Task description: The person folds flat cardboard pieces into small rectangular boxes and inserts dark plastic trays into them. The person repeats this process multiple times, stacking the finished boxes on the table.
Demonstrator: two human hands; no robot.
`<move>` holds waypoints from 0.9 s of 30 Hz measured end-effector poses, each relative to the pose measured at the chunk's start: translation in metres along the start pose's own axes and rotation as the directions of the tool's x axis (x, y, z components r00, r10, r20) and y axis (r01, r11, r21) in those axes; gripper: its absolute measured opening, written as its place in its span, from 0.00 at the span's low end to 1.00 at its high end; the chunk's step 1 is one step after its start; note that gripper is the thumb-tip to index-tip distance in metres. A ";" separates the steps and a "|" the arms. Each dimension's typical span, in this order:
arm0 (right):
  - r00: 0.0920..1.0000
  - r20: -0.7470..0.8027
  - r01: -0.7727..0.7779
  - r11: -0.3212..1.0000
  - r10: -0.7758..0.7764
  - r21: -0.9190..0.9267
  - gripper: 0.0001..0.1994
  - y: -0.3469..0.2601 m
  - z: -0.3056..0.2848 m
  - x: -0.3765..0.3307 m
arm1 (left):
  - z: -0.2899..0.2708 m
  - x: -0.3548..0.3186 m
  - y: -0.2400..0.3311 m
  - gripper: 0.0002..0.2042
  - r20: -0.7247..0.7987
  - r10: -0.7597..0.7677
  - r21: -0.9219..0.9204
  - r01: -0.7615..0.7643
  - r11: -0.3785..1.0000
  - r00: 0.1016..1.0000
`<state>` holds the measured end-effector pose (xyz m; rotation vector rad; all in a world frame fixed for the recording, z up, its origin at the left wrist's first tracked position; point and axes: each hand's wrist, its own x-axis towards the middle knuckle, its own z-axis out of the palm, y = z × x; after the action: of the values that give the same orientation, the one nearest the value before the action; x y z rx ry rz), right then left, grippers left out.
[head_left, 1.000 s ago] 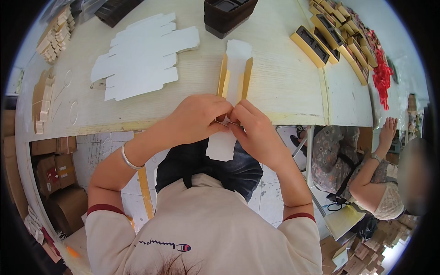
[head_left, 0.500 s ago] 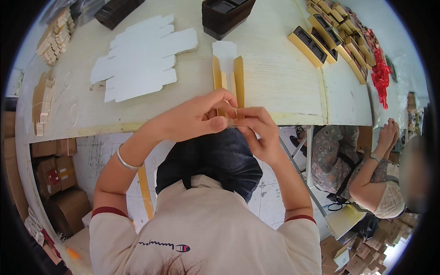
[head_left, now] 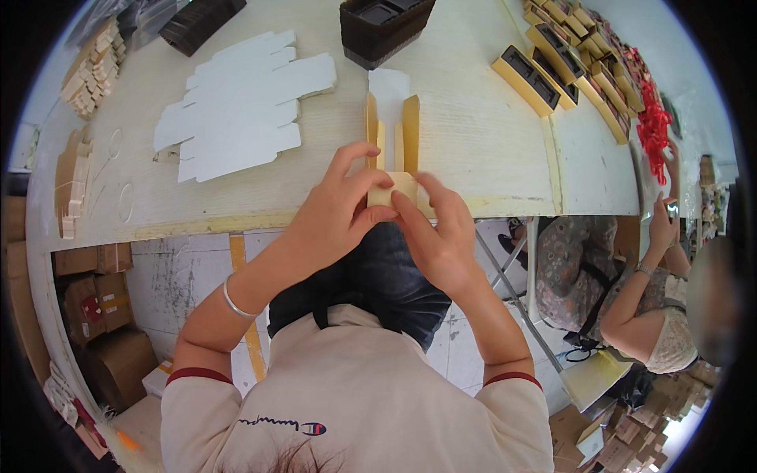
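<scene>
A partly folded gold cardboard box (head_left: pixel 411 126) lies lengthwise before me at the table's front edge, its side walls standing up. Its far end is a white flap (head_left: pixel 389 81), flat on the table. My left hand (head_left: pixel 335 203) grips the near left corner, fingertips over the wall and thumb at the near end. At the near right corner, my right hand (head_left: pixel 443 240) has its fingers bent around the box, fingertips on the pale gold end panel (head_left: pixel 402 183). Part of that end is hidden behind my fingers.
Flat white box blanks (head_left: pixel 236 110) lie stacked at left. Dark plastic trays (head_left: pixel 382 35) stand at the far middle. Gold boxes with dark inserts (head_left: pixel 527 79) crowd the far right, beside red ribbon (head_left: pixel 653 130). A co-worker (head_left: pixel 650 315) sits at right.
The near end panel now shows as a pale gold face between my hands. My left fingers have spread along the left corner. The co-worker's hands have moved apart, one reaching toward the red ribbon.
</scene>
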<state>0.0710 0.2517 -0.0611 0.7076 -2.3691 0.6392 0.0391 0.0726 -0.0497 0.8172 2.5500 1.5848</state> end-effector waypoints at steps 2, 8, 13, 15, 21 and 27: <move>0.996 0.080 0.039 0.997 -0.033 -0.066 0.18 -0.001 0.000 0.001 | 0.005 -0.005 -0.003 0.10 -0.056 0.128 0.152 -0.118 0.981 0.990; 0.953 0.270 -0.172 0.978 0.136 0.116 0.11 0.000 -0.003 0.009 | 0.007 -0.004 -0.002 0.06 0.043 0.188 0.343 -0.191 0.920 0.981; 0.869 0.484 -0.192 0.973 0.106 0.131 0.08 0.010 -0.015 0.026 | -0.005 0.009 0.005 0.08 0.258 -0.006 0.396 -0.100 0.913 0.966; 0.901 0.433 -0.088 0.986 0.019 0.140 0.07 0.015 -0.013 0.023 | -0.013 0.014 0.005 0.08 0.300 0.009 0.347 -0.117 0.931 0.954; 0.879 0.476 -0.042 0.990 -0.027 0.134 0.08 0.016 -0.013 0.024 | -0.015 0.016 0.011 0.08 0.332 0.044 0.374 -0.175 0.911 0.942; 0.906 0.412 -0.095 0.995 0.094 -0.019 0.12 0.038 -0.034 0.031 | -0.059 0.038 -0.004 0.09 0.588 0.129 0.417 -0.437 0.797 0.798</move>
<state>0.0394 0.2897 -0.0273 0.7960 -2.8075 0.5743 -0.0121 0.0389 -0.0150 1.5214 2.4985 0.4874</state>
